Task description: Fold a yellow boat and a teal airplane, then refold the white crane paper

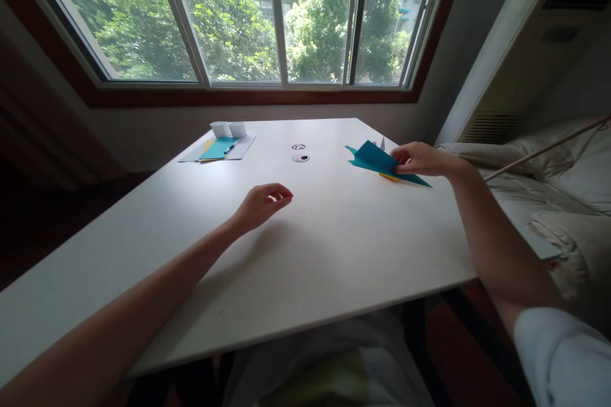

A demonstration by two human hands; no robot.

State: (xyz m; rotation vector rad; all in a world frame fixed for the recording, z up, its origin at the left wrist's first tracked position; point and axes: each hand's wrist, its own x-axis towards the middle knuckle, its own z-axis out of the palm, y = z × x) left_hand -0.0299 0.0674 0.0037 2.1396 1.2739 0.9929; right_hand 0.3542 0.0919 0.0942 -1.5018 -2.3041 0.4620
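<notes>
My right hand (420,159) grips a folded teal paper shape (375,158) at the right side of the white table (305,248), holding it just above the surface. A bit of yellow paper (389,177) shows under the teal one. My left hand (262,203) hovers over the middle of the table, fingers loosely curled, holding nothing.
At the table's far left lie white sheets (241,150) with a teal sheet (218,149) and a pen (229,149) on top, and two small white boxes (229,130) behind. A round cable hole (300,157) sits mid-table. A window is behind, a bed and an air conditioner to the right.
</notes>
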